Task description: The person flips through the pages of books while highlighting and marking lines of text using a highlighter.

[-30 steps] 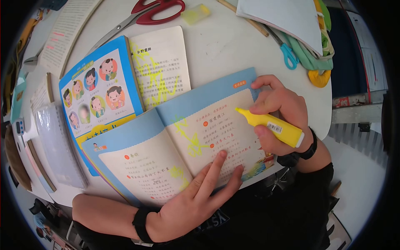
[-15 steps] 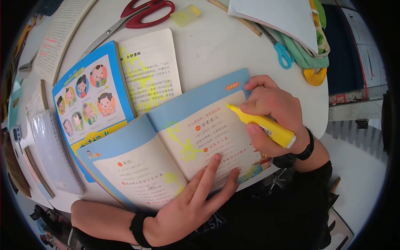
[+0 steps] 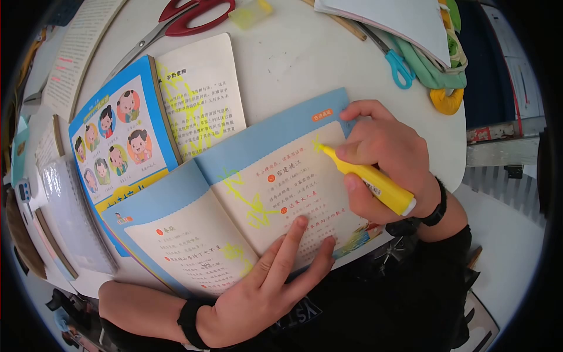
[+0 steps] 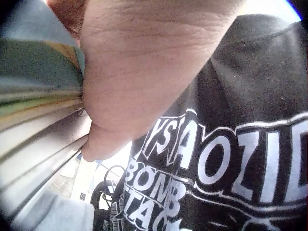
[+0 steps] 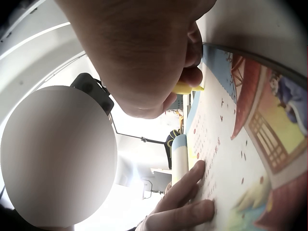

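An open booklet [image 3: 275,138] with blue page borders and printed Chinese text lies in front of me, with yellow scribbles on both pages. My right hand [image 3: 384,155] grips a yellow highlighter [image 3: 381,186], thumb and fingers around its barrel. The highlighter's tip meets the right page near its upper corner, beside a small yellow mark [image 3: 317,143]. My left hand [image 3: 261,293] rests across the booklet's lower edge, its fingers extended over the right page. In the right wrist view, the left fingers [image 5: 185,214] lie on the page below the highlighter's yellow tip [image 5: 198,88].
A blue-covered book [image 3: 111,141] with cartoon children and a yellow-marked text page [image 3: 205,88] lie beyond the booklet. Farther back are red-handled scissors [image 3: 193,17], a yellowish cap [image 3: 251,13], blue-handled scissors [image 3: 400,69] and white paper [image 3: 387,23]. A clear plastic sleeve [image 3: 79,211] sits at left.
The highlighter tip has come down onto the right page's upper corner, and a small yellow mark now shows there. The left hand keeps its place on the booklet.
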A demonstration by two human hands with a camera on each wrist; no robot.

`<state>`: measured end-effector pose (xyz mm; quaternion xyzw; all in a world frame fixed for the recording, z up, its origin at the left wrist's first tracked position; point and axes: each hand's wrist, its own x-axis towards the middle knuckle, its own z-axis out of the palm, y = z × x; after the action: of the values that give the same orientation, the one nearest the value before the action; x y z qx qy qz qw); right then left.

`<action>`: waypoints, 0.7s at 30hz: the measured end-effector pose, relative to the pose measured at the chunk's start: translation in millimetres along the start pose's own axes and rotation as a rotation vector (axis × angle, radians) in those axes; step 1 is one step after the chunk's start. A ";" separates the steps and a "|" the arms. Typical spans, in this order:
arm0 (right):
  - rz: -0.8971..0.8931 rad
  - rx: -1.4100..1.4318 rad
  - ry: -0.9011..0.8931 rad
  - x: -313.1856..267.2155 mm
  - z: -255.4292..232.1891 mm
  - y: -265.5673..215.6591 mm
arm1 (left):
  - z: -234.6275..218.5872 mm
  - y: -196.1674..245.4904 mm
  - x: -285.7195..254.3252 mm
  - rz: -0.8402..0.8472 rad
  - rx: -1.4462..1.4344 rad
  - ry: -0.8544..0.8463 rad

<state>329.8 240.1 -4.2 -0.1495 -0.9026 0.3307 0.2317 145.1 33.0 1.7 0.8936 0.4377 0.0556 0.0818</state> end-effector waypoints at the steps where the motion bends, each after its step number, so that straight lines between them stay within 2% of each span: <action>1: -0.001 0.003 0.003 0.2 -0.6 0.9 | 0.4 0.7 -0.3 -0.006 -0.008 -0.002; 3: -0.001 0.007 0.004 0.2 -3.0 0.0 | -0.5 0.5 -0.4 -0.004 -0.011 -0.011; 6: 0.002 0.032 -0.089 0.5 -5.9 -1.5 | -1.9 -1.0 0.0 0.002 -0.014 -0.023; 11: 0.033 0.061 0.045 -2.4 1.2 4.3 | -0.5 -0.3 -0.7 0.003 -0.003 -0.016; 15: 0.022 0.031 0.029 -0.5 -2.6 2.3 | -1.5 -0.9 -0.6 0.000 -0.003 -0.017; 17: -0.002 0.049 -0.176 -0.4 -16.9 0.9 | -1.4 -0.8 -0.5 -0.001 0.001 -0.012; 21: -0.006 0.099 -0.069 -3.3 -8.0 8.5 | -2.1 -1.2 -0.1 0.005 0.002 -0.022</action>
<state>337.8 249.2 -5.5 -0.1238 -0.8929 0.3794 0.2086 143.7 33.8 3.6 0.8954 0.4346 0.0457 0.0856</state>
